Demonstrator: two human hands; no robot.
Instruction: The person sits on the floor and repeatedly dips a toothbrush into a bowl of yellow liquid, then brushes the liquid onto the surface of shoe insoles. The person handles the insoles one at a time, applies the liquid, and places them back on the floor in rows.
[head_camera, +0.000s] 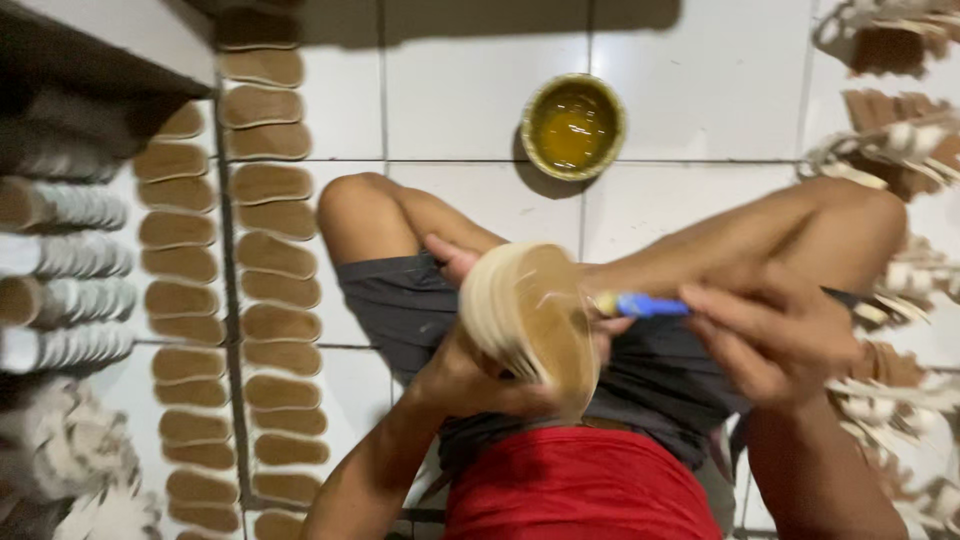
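Two long columns of tan shoe soles (262, 250) are lying face up on the white tiled floor (470, 90) along the person's left side, and they are the biggest risk: they are sitting close beside the bare left knee, so a shift of that leg could be scuffing or scattering them. Stacks of rolled grey-and-tan pieces (65, 260) are crowding the far left, and piles of strapped sandal parts (900, 150) are heaped along the right edge, near the right knee.

At the centre, the left hand (470, 375) is gripping a stack of tan soles (530, 315) from below, fingers wrapped shut around its lower edge, holding it upright over the lap. With the stack fanned and held only at the bottom, I judge a loosened grip could be letting the outer soles slip apart.

The right hand (770, 335) is pinching a blue-handled brush (640, 305), fingers closed on the handle, its tip touching the face of the front sole. Motion blur is hiding how much glue it is carrying; an overloaded tip could be dripping onto the dark shorts.

Smallest, a round tin of amber glue (573, 125) is standing open on the floor beyond the knees, well apart from both hands; reaching across to it could be tipping it.
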